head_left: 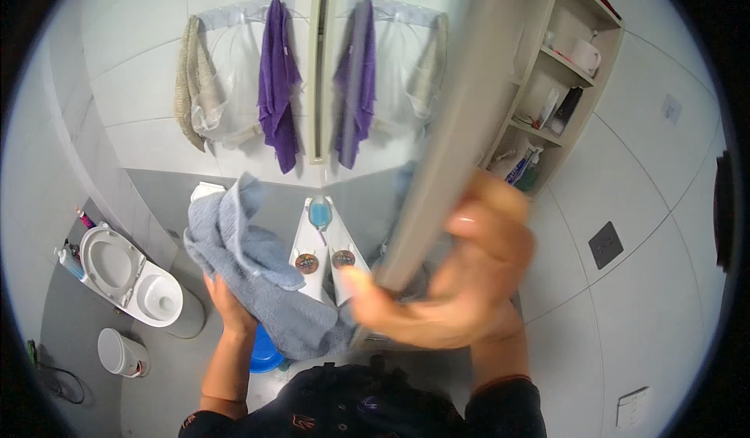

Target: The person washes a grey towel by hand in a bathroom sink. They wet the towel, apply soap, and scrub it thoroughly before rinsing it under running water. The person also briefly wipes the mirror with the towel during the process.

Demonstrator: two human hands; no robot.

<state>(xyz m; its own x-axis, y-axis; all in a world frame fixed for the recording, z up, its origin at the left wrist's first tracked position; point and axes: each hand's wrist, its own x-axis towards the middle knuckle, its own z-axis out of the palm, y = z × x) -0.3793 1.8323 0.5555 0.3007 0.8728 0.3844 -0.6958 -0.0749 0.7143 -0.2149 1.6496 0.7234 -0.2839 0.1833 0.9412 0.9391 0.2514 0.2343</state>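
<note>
A crumpled grey-blue towel (269, 301) hangs over my left hand (231, 307), which holds it from below on the left; most of those fingers are hidden by the cloth. My right hand (461, 286), a little blurred, grips the edge of a mirrored cabinet door (441, 172). Its thumb lies on the mirror side and its fingers curl round the frame. The door stands swung out toward me. Behind it on the right, the open cabinet shelves (551, 98) hold a pink cup (584, 57), tubes and bottles.
A purple towel (277, 86) and a beige cloth (187, 86) hang on the wall, repeated in the mirror. A white ledge (301, 239) carries a clear cup with blue in it. Left are a toilet (160, 297) and white bin (121, 352); a blue basin (266, 353) lies low.
</note>
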